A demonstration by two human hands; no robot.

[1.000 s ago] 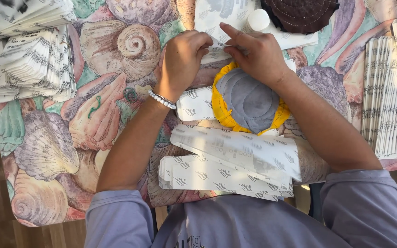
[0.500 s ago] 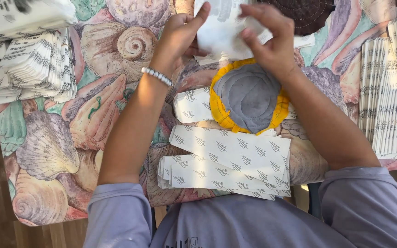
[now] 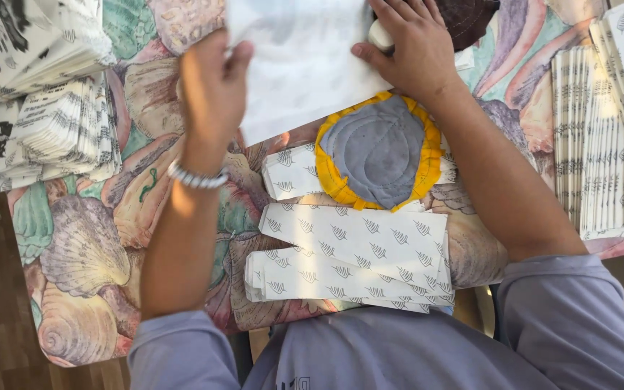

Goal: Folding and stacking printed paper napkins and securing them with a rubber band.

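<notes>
Bright warm sunlight from the right, soft shadows, slight motion blur.

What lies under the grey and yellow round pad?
Folded patterned papers stick out from under the pad, on the shell-print cloth. How far they run beneath it is covered.

Folded bags (image 3: 348,263) before round pad (image 3: 377,152); paper stacks left (image 3: 37,94), right (image 3: 608,137)

Both hands reach forward, left (image 3: 211,87) raised, right (image 3: 413,47) pressing down.
</notes>
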